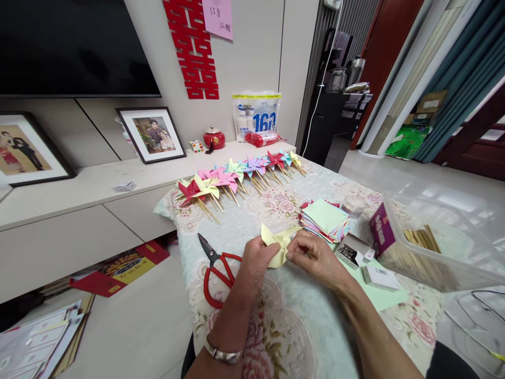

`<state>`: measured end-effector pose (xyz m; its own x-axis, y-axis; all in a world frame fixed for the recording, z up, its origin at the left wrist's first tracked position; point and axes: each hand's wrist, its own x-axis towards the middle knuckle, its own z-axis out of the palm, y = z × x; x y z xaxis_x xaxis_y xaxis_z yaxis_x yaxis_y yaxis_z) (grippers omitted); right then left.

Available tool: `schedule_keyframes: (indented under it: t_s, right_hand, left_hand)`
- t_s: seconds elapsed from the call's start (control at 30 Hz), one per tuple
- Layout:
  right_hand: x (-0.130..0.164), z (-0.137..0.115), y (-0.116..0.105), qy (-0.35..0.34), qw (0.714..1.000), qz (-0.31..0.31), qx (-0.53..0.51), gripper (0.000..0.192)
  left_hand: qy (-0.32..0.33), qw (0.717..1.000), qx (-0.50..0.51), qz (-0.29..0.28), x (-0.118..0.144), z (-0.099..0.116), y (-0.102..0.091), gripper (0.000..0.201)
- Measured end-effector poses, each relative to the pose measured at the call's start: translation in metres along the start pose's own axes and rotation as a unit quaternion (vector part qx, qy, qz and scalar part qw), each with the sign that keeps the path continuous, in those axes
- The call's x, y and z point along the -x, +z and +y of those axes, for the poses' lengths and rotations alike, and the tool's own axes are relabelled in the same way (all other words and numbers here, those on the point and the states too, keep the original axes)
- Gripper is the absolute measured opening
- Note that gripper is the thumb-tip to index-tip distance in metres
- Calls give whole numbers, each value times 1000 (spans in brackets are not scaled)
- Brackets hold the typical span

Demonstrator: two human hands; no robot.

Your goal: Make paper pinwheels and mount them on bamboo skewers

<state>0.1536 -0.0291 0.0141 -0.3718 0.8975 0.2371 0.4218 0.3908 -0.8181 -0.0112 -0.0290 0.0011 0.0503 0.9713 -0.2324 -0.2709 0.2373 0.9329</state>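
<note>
Between my hands is a pale yellow paper pinwheel, its blades folded in toward the middle. My left hand is closed on its left side, the thumb pressing near the centre. On the right side, my right hand pinches the paper near the centre; whether a pin is in those fingertips is hidden. Red-handled scissors lie left of my left forearm, blades pointing away. A stack of coloured paper squares sits just beyond my right hand. Beside it, an opened small box holds small metal pins.
Finished pinwheels on sticks lie in a row along the table's far edge. A clear plastic bin with wooden sticks stands at the right. Near it are a small white box, a green sheet and a round clear container.
</note>
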Motion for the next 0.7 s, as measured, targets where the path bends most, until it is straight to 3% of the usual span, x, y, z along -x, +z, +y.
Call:
schedule_keyframes:
  t_s: [0.7]
  right_hand:
    - [-4, -4, 11, 95, 993, 58, 31, 14]
  left_hand:
    - [-22, 1000, -9, -5, 0, 2, 4, 19]
